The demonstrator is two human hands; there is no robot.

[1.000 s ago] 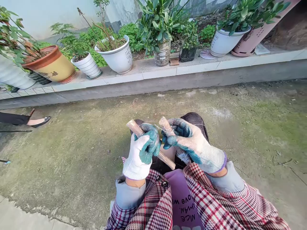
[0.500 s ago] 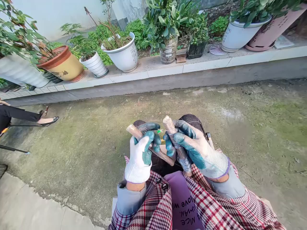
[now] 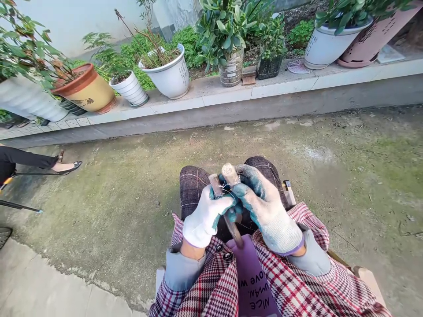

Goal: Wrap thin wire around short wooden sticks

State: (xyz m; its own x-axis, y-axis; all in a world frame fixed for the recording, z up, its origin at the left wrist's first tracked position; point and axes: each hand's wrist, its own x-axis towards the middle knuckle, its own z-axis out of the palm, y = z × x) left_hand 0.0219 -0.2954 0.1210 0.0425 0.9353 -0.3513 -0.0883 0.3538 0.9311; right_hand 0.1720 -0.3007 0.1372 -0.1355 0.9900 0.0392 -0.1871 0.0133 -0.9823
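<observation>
Both my hands wear white gloves with teal coated palms and meet above my lap. My left hand [image 3: 211, 213] is closed round a thin wooden stick [image 3: 234, 232], whose lower end slants down toward my purple top. Inside my right hand [image 3: 261, 198] is a thicker wooden stick [image 3: 230, 173], its pale cut end facing up. Fine wire [image 3: 227, 188] runs across the gap between the upper ends of the two sticks. The fingertips of both hands nearly touch, and the lower part of the thicker stick is hidden behind the right glove.
Beyond the concrete floor [image 3: 132, 185], a low tiled ledge [image 3: 228, 94] carries several potted plants, among them a white pot [image 3: 170, 77] and a yellow pot [image 3: 89, 90]. At the left, another person's leg and black shoe [image 3: 68, 167] reach in beside dark metal bars.
My hands have come together, bringing the two sticks side by side. The thicker stick has tipped so its cut end faces me more. The green bit between the hands is out of sight.
</observation>
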